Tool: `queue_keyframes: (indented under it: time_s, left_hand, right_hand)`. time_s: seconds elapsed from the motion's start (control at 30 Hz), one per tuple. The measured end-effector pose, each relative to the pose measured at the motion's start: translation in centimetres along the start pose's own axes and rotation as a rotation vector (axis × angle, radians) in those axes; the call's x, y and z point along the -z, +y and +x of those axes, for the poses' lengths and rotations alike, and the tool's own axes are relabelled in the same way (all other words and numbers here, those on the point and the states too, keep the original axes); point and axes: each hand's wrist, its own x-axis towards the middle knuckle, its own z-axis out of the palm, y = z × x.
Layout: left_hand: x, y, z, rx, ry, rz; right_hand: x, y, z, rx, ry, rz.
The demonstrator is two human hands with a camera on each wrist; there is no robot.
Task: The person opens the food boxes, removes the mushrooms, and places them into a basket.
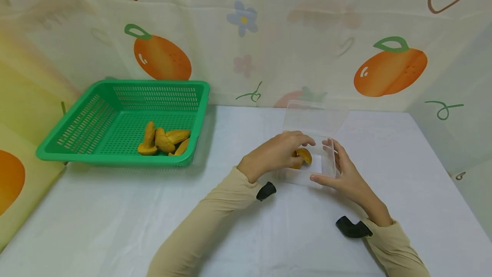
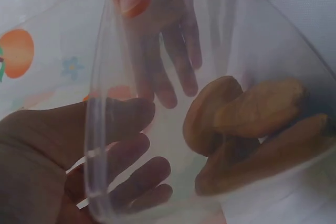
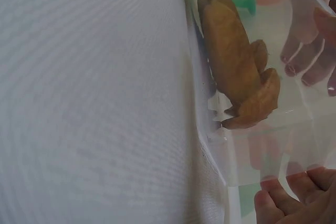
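Note:
A clear plastic box point(image 1: 322, 176) stands on the table with its lid point(image 1: 315, 116) raised behind it. Inside lie a few brown mushrooms point(image 1: 305, 155), also seen through the wall as a thick-stemmed mushroom point(image 3: 226, 51) in the right wrist view. My left hand point(image 1: 274, 154) reaches over the left side of the box, its fingers loosely bent inside; in the left wrist view these fingers point(image 2: 139, 177) hold nothing. With thumb in front and fingers along the side, my right hand point(image 1: 349, 178) grips the right end of the box.
A green slotted basket point(image 1: 115, 158) stands at the left with several mushrooms point(image 1: 163, 141) in its near right corner. A white cloth covers the table point(image 1: 246, 238). Behind hangs a curtain point(image 1: 307, 54) printed with oranges. Dark curved pieces point(image 1: 351, 228) sit at both wrists.

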Motion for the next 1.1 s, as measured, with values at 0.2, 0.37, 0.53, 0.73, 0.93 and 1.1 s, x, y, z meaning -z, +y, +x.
queue_keyframes:
  time_s: [0.2,0.37,0.53,0.73,0.93,1.1]
  left_hand:
    - [-0.6,0.0,0.7,-0.006,-0.023,0.018]
    - [-0.8,0.1,1.1,0.033,-0.042,0.036]
    - [-0.8,0.2,1.8,0.085,-0.078,0.071]
    - [-1.0,0.5,2.4,0.143,-0.116,0.145]
    - [-1.3,0.7,2.6,0.158,-0.136,0.206]
    - [-1.4,0.7,2.6,0.151,-0.125,0.202]
  right_hand:
    - [0.0,0.0,0.0,0.005,-0.002,0.007]
    - [0.0,0.1,0.0,0.014,-0.001,0.008]
    - [0.0,0.2,0.0,0.016,0.002,0.006]
    - [0.1,0.1,0.0,0.011,0.005,0.001]
    - [0.1,0.1,0.0,0.008,0.006,0.001]
    - [0.1,0.2,0.0,0.010,0.007,0.002]
